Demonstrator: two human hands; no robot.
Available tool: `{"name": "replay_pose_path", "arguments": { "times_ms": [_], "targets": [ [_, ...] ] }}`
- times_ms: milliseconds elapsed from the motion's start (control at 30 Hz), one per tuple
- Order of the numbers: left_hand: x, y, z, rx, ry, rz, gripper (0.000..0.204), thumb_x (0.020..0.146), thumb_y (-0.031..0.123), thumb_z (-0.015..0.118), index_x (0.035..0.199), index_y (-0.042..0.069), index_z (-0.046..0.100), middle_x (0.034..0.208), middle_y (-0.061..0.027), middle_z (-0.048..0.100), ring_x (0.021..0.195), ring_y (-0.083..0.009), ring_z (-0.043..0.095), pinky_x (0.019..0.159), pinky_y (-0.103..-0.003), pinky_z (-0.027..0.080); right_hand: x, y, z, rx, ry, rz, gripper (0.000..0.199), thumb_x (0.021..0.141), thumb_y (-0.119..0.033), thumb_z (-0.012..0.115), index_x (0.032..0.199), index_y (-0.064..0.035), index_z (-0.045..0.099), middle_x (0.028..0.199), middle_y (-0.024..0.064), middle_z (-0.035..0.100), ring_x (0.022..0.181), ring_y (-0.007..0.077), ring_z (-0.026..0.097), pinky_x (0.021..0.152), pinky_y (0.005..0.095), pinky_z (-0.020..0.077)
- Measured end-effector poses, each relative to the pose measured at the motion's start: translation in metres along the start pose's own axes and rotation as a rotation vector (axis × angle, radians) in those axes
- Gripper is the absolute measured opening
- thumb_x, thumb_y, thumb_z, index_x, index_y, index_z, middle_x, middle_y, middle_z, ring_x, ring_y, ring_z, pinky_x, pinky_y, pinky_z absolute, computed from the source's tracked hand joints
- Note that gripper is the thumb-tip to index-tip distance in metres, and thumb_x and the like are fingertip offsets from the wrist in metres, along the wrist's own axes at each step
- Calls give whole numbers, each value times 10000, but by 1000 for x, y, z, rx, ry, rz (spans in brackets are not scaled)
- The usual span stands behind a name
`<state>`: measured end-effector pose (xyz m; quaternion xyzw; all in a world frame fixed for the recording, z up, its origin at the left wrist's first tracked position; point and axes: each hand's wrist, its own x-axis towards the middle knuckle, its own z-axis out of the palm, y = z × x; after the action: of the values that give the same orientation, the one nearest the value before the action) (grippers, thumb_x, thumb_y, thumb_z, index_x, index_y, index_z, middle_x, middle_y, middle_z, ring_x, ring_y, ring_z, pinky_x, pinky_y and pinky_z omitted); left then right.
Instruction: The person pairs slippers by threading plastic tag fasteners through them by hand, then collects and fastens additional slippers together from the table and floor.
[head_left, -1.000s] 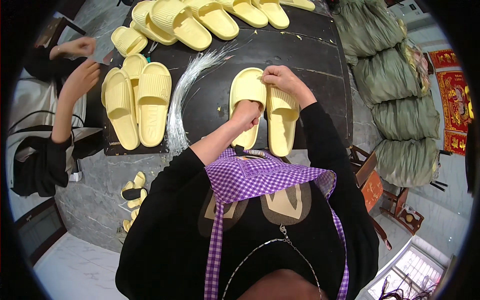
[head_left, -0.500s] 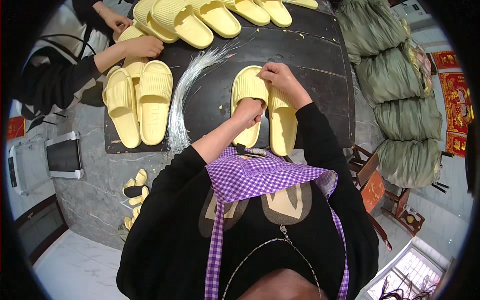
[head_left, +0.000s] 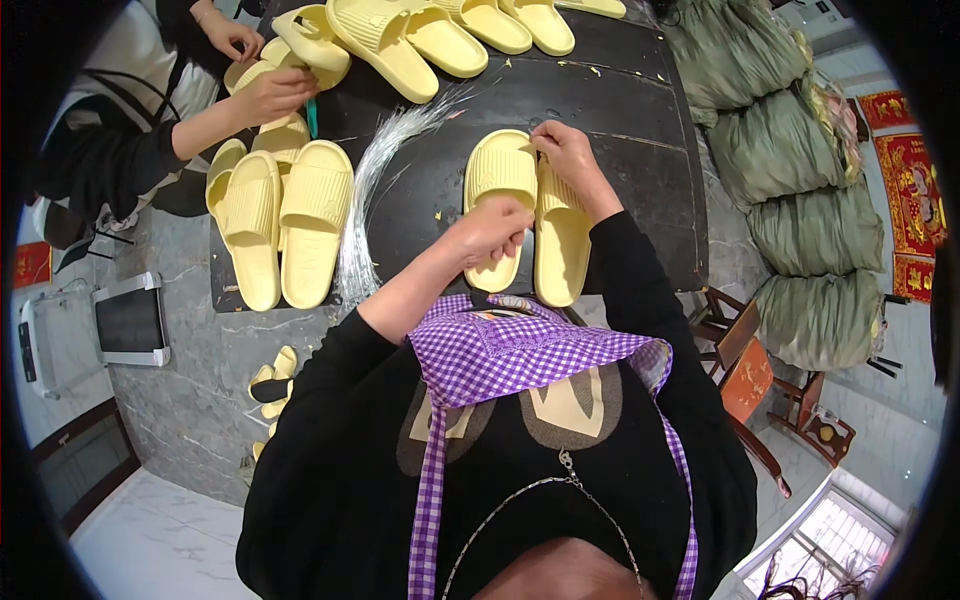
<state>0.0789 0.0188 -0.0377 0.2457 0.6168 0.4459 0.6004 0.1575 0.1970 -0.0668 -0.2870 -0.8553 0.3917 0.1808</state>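
Note:
A pair of pale yellow slippers lies side by side on the black table in front of me, the left slipper (head_left: 502,160) and the right slipper (head_left: 563,258). Above the left slipper's lower strap edge, my left hand (head_left: 492,232) is closed with its fingers curled together; anything in them is too small to make out. My right hand (head_left: 566,152) pinches at the upper inner edge of the right slipper's strap, between the two slippers. Whatever its fingertips hold is hidden. Left of the pair lies a bundle of clear, shiny plastic strands (head_left: 362,210).
Across the left corner, a co-worker's hand (head_left: 272,98) holds a teal tool (head_left: 312,118) beside a tilted slipper (head_left: 318,50). More yellow slippers (head_left: 318,225) lie at the table's left edge and along its far side. Green sacks (head_left: 815,240) are stacked at the right, near wooden chairs (head_left: 750,370).
My left hand has lifted out of the left slipper's strap opening and moved slightly right. My right hand has barely moved. The co-worker has raised a slipper, and a teal tool has come into sight.

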Motion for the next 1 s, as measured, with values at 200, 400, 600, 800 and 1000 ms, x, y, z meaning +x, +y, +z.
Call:
{"name": "replay_pose_path", "arguments": {
  "times_ms": [200, 400, 600, 800, 1000],
  "targets": [
    [57, 12, -23, 472, 535, 672, 211, 775, 164, 571, 916, 23, 638, 788, -140, 649, 711, -256, 622, 651, -324, 480, -7, -10, 12, 318, 45, 61, 74, 820, -60, 565, 848, -9, 610, 707, -2, 575, 643, 66, 506, 589, 216, 417],
    [84, 15, -25, 723, 433, 482, 228, 744, 164, 608, 916, 17, 641, 800, -153, 650, 772, -227, 635, 713, -310, 480, -14, -12, 17, 373, 127, -3, 64, 814, -37, 569, 848, -6, 613, 696, -11, 562, 635, 52, 491, 570, 198, 402],
    [92, 10, -20, 514, 341, 473, 173, 759, 122, 600, 887, 13, 640, 784, -103, 646, 731, -171, 610, 676, -282, 472, -17, 0, 9, 457, 131, 148, 104, 778, -70, 582, 843, -4, 629, 719, 32, 611, 662, 89, 552, 611, 234, 444],
    [93, 11, -22, 260, 217, 387, 124, 789, 77, 585, 876, -1, 628, 763, -38, 615, 705, -95, 559, 631, -233, 452, -29, -1, 3, 456, 188, 234, 129, 764, -84, 590, 851, -3, 638, 710, 35, 612, 657, 83, 548, 607, 234, 444],
    [97, 9, -22, 138, 157, 342, 126, 804, 58, 579, 907, -8, 609, 772, -17, 598, 707, -73, 543, 617, -205, 437, -37, -4, 6, 473, 237, 179, 132, 763, -97, 597, 851, -6, 637, 695, 25, 610, 651, 78, 544, 593, 238, 446]
  ]
}}
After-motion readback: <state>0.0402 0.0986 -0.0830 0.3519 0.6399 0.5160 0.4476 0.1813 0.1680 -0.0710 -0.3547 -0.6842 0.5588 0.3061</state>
